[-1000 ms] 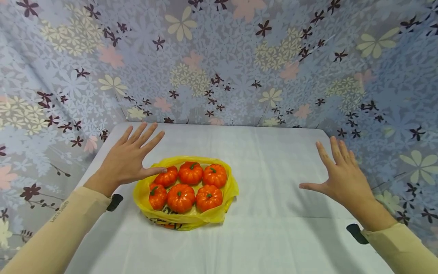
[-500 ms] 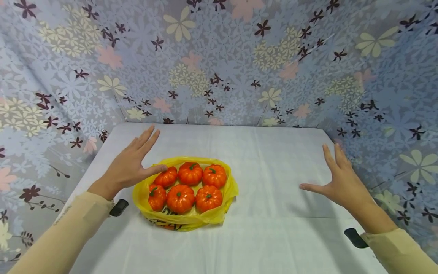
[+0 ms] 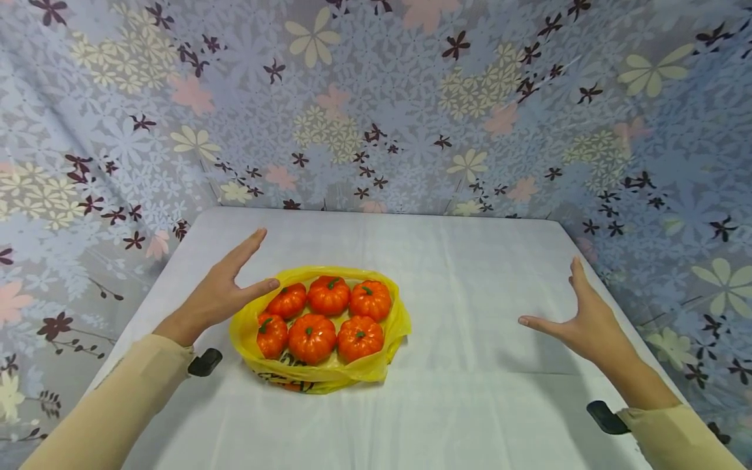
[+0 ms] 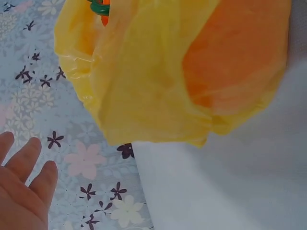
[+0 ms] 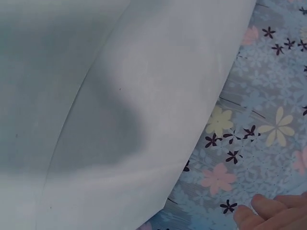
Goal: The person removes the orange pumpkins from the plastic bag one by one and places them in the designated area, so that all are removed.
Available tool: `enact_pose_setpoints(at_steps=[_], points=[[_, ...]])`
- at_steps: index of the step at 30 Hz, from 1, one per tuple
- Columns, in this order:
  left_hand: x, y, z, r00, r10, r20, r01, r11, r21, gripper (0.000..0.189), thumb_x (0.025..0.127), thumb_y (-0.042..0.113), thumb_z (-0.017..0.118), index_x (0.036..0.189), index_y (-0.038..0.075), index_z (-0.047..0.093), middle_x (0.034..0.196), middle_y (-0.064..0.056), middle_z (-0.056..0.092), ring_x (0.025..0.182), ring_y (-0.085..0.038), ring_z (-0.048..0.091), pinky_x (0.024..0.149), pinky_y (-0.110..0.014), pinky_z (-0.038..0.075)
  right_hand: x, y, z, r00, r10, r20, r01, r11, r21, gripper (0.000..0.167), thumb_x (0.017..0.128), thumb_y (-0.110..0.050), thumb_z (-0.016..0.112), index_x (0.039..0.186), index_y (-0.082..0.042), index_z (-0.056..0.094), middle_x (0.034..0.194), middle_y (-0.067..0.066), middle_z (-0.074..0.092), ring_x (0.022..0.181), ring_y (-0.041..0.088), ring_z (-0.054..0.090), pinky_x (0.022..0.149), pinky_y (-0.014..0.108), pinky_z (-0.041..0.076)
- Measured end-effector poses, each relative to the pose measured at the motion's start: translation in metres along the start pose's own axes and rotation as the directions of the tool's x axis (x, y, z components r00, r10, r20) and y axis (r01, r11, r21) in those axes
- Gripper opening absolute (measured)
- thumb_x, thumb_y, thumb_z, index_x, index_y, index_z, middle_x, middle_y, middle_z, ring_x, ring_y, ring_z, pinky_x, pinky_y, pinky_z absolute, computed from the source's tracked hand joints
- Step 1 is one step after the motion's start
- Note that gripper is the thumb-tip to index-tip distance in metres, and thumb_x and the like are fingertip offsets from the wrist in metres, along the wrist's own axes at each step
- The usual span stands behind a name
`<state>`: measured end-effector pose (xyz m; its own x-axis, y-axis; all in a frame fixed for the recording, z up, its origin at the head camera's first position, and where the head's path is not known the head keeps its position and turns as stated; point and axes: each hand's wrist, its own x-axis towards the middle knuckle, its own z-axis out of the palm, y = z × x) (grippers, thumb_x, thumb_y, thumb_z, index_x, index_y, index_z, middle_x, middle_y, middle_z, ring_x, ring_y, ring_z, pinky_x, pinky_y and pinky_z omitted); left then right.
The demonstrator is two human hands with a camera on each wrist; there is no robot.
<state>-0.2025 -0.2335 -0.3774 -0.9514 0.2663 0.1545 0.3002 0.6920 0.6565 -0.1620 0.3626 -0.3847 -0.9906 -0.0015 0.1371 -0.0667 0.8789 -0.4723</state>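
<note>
A yellow plastic bag, its mouth rolled wide, sits left of the middle of the table. Inside it lie several small orange toy pumpkins with green stems. My left hand is raised at the bag's left side, fingers straight and thumb pointing toward the rim, holding nothing. The left wrist view shows the bag's side close up, with the left fingertips apart from it. Over the table's right side hovers my right hand, thumb spread from straight fingers, with nothing in it.
A white cloth covers the table, with a crease running across it. Floral fabric hangs behind and along both sides. Each wrist carries a dark device, such as the left one by the sleeve.
Both hands have turned from palm-down with fanned fingers to more edge-on, fingers now lined up behind one another. The right hand has dropped slightly. The bag and pumpkins stay in place.
</note>
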Motion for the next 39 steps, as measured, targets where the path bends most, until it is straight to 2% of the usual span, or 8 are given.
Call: enact_pose_setpoints(at_steps=[3,7,10,18,25,32,36,39], points=[[0.0,0.0,0.0,0.999,0.008,-0.031,-0.009,1.0,-0.009,0.089,0.091,0.048,0.071,0.162,0.037,0.018,0.167,0.002,0.018,0.15,-0.033,0.021,0.112,-0.07,0.021,-0.001,-0.001,0.001,1.0,-0.005,-0.012,0.005,0.999,0.034,0.137,0.076,-0.052,0.086,0.158,-0.016,-0.018,0.166,0.021,-0.002,0.14,0.058,0.023,0.094,0.078,0.031],[0.0,-0.002,0.0,0.999,0.008,-0.042,-0.009,1.0,-0.018,0.085,0.092,0.047,0.071,0.161,0.035,0.023,0.166,0.003,0.02,0.15,-0.032,0.021,0.113,-0.069,0.022,-0.001,-0.002,0.002,1.0,-0.006,-0.008,0.006,0.998,0.061,0.135,0.076,-0.053,0.086,0.16,-0.017,-0.014,0.165,0.024,0.005,0.141,0.056,0.024,0.095,0.077,0.032],[-0.001,-0.005,0.002,1.0,0.001,-0.022,-0.002,1.0,-0.022,0.084,0.093,0.048,0.07,0.161,0.035,0.022,0.167,0.002,0.02,0.151,-0.033,0.02,0.112,-0.069,0.022,-0.002,-0.002,0.004,1.0,-0.016,0.01,0.015,0.998,0.062,0.133,0.076,-0.053,0.086,0.16,-0.017,-0.011,0.163,0.027,0.011,0.138,0.058,0.027,0.095,0.076,0.034],[-0.008,-0.018,0.009,0.999,0.021,0.049,-0.02,0.999,-0.026,0.081,0.094,0.047,0.068,0.161,0.038,0.022,0.167,0.002,0.019,0.151,-0.034,0.02,0.112,-0.071,0.022,-0.005,-0.002,0.015,0.997,-0.074,0.033,0.072,0.994,0.082,0.128,0.075,-0.05,0.087,0.163,-0.019,-0.001,0.162,0.026,0.02,0.136,0.059,0.031,0.095,0.076,0.035],[-0.014,-0.03,0.015,0.995,0.026,0.098,-0.022,0.999,-0.043,0.075,0.095,0.046,0.067,0.159,0.038,0.029,0.166,-0.001,0.022,0.15,-0.035,0.019,0.111,-0.073,0.019,-0.006,-0.006,0.024,0.993,-0.113,0.04,0.109,0.989,0.1,0.122,0.076,-0.047,0.087,0.163,-0.018,0.007,0.161,0.025,0.023,0.133,0.059,0.035,0.097,0.073,0.037],[-0.02,-0.041,0.019,0.991,0.033,0.127,-0.025,0.998,-0.063,0.066,0.098,0.042,0.065,0.156,0.027,0.04,0.166,-0.005,0.023,0.15,-0.039,0.018,0.109,-0.076,0.017,-0.007,-0.009,0.033,0.99,-0.126,0.063,0.116,0.983,0.14,0.12,0.076,-0.047,0.087,0.163,-0.019,0.009,0.161,0.025,0.025,0.136,0.056,0.035,0.101,0.071,0.036],[-0.024,-0.048,0.024,0.988,0.023,0.156,-0.01,0.996,-0.084,0.061,0.099,0.041,0.064,0.155,0.028,0.043,0.166,-0.005,0.022,0.15,-0.04,0.016,0.109,-0.076,0.016,-0.007,-0.011,0.038,0.988,-0.138,0.063,0.128,0.98,0.152,0.12,0.076,-0.046,0.088,0.163,-0.018,0.01,0.161,0.023,0.026,0.138,0.052,0.035,0.103,0.067,0.037],[-0.026,-0.052,0.027,0.987,0.039,0.159,-0.025,0.996,-0.088,0.057,0.101,0.037,0.061,0.154,0.027,0.044,0.166,-0.007,0.022,0.15,-0.04,0.017,0.11,-0.075,0.016,-0.007,-0.014,0.041,0.987,-0.15,0.052,0.139,0.974,0.18,0.118,0.076,-0.043,0.088,0.163,-0.018,0.013,0.162,0.021,0.026,0.139,0.049,0.035,0.105,0.064,0.037]])
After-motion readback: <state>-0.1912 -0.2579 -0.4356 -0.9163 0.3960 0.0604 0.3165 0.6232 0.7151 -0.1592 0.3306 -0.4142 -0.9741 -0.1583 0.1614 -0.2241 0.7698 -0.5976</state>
